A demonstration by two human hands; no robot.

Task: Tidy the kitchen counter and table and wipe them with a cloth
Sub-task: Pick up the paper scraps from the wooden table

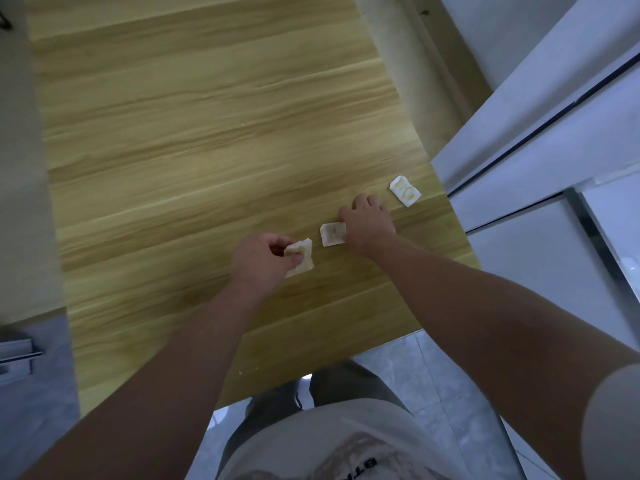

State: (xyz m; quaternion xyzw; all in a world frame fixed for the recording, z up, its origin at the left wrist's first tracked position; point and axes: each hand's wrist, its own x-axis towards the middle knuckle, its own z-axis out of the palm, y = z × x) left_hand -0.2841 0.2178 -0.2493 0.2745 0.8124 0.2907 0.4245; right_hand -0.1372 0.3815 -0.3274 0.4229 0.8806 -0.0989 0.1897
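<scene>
From my remote seat I am looking straight down on a light wooden table (pixel 207 133) with both bare arms stretched out over it. My left hand (pixel 263 258) is curled, thumb and fingers pinching a crumpled scrap of white paper (pixel 304 259) with a yellowish stain; the scrap sticks out to the right of the hand, and its lower edge seems to touch the tabletop. Just beside it to the right lies a second scrap (pixel 330 234), flat on the wood. My right hand (pixel 369 223) sits on the right edge of that one with its fingers bent down to the table; I cannot tell whether it grips the paper or only rests on it, since the hand hides the contact. A third scrap (pixel 405 190), white with yellow marks, lies flat further right, near the table's right edge and apart from the hand. All three pieces are in the near right part of the table. Along the right side stands a white appliance (pixel 519 150) with a dark seam. Grey floor tiles (pixel 433 375) show below the table's near edge, next to my pale shirt (pixel 329 431)
</scene>
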